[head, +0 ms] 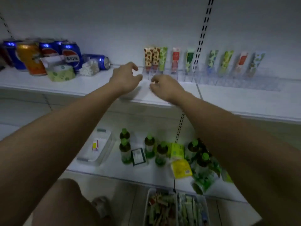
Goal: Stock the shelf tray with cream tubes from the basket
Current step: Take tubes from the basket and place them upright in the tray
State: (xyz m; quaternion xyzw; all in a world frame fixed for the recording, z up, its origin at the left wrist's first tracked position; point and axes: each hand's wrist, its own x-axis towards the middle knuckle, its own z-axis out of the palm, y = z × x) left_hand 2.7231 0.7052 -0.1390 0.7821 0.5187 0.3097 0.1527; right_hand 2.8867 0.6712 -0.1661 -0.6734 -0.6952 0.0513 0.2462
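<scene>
A long clear shelf tray [244,82] lies on the upper shelf. Several cream tubes [152,58] stand upright in its slots, three of them close together at the left end. My left hand [126,77] hovers just left of the tray's left end, fingers spread and bent, holding nothing. My right hand [164,87] is at the tray's front left corner with its fingers curled. Whether it grips the clear wall is not visible. The basket [176,207], full of loose tubes, sits on the floor at the bottom of the view.
Soda cans [48,54], a tape roll [61,73] and cotton swabs [89,67] crowd the upper shelf's left side. On the lower shelf are green bottles [149,146], yellow packets [181,168] and a clear box [97,147]. My knee [65,206] is at the lower left.
</scene>
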